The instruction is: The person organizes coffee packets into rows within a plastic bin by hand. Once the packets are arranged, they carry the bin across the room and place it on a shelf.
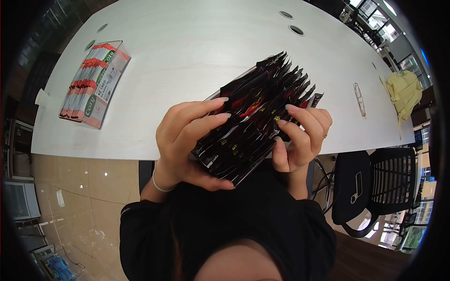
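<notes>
A clear tray packed with black sachets (253,112), marked in yellow and red, is held tilted above the table's near edge. My left hand (180,140) wraps round its left side, with the thumb along the lower edge and two fingers resting over the sachets. On the other side, my right hand (302,136) is closed with bent fingers and thumb on the sachets at the right end. Several sachet tops fan out unevenly at the far side. The tray's underside is hidden.
A clear box of red and white packets (96,84) stands at the table's left. On the right lie a thin clear object (359,99) and a yellow cloth item (404,91). Cable holes (296,30) open in the white table (173,42). A black chair (375,187) stands at lower right.
</notes>
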